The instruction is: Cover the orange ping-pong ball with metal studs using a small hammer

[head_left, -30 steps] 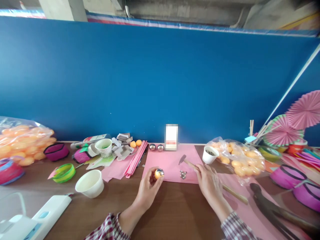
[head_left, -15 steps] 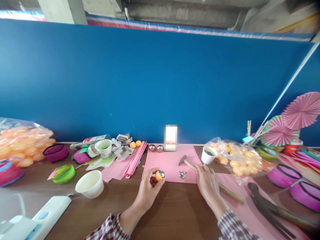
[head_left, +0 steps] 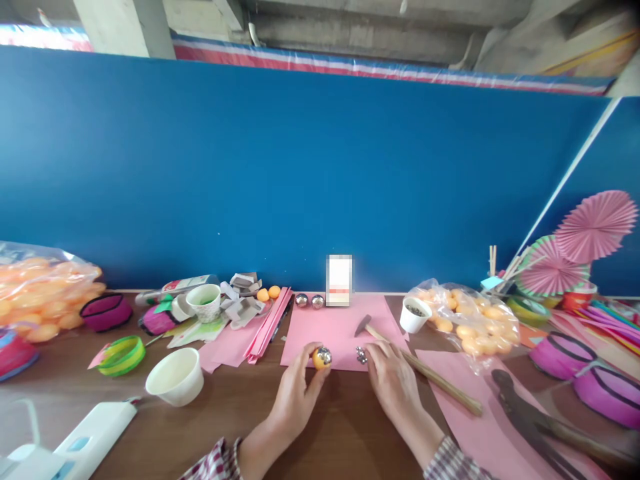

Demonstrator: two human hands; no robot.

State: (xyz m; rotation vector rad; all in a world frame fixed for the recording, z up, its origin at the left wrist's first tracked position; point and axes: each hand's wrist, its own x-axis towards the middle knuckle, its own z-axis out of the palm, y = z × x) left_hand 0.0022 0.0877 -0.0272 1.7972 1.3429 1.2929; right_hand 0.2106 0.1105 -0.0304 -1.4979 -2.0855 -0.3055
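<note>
In my left hand (head_left: pixel 295 383) I hold an orange ping-pong ball (head_left: pixel 319 361), gripped between thumb and fingers. Its upper right side is covered with shiny silver thumbtacks. My right hand (head_left: pixel 393 373) is at a small pile of silver thumbtacks (head_left: pixel 360 355) on the front part of the pink paper (head_left: pixel 330 333). The fingers there are bent, their tips at the pile's right side, and I make out nothing held in them. Just behind this hand lies a hammer (head_left: pixel 445 387), its head on the pink paper. Two silver-covered balls (head_left: pixel 309 301) sit at the paper's back left.
A white cup (head_left: pixel 415 315) of dark tacks stands right of the paper, beside a bag of orange balls (head_left: pixel 480 327). An empty white bowl (head_left: pixel 175 377) and a power strip (head_left: pixel 95 437) are at left. A dark claw-shaped tool (head_left: pixel 525 420) lies front right.
My right hand has let go of the hammer handle and moved left to the tack pile. The ball in my left hand has turned slightly. The hammer stays lying down.
</note>
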